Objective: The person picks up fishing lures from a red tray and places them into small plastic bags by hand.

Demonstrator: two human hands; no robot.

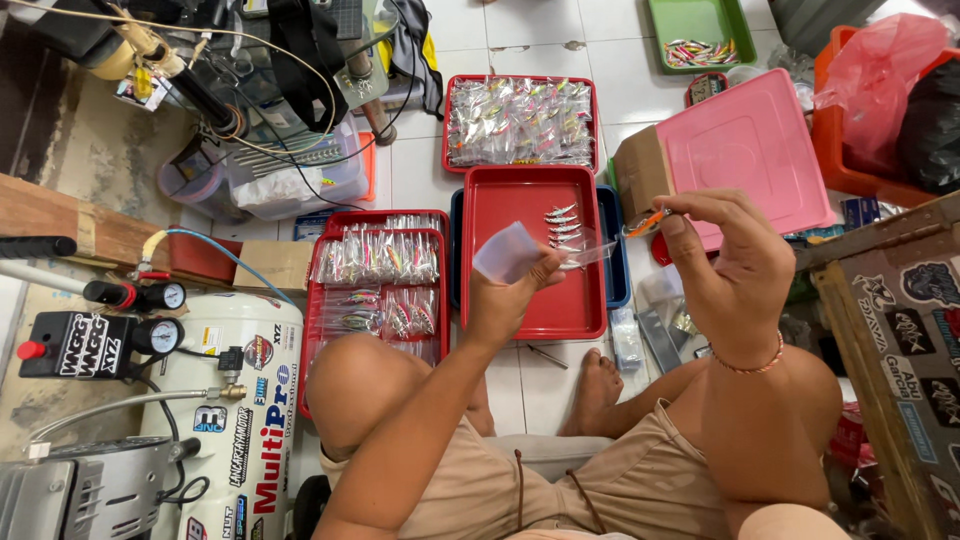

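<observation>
A: Holding of both items above the red tray (500, 310) was noted. Why?

B: A clear packet (515, 250) was pinched in the closed left hand (505, 300); an orange lure (645, 222) was gripped by the right hand (725, 255) fingertips beside its mouth, apparently for alignment.

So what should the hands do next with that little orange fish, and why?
Probably slide the small orange lure, pinched in the right hand, into the clear bag held by the left hand. The two are close together but still apart, and the red trays nearby hold lures already bagged.
</observation>
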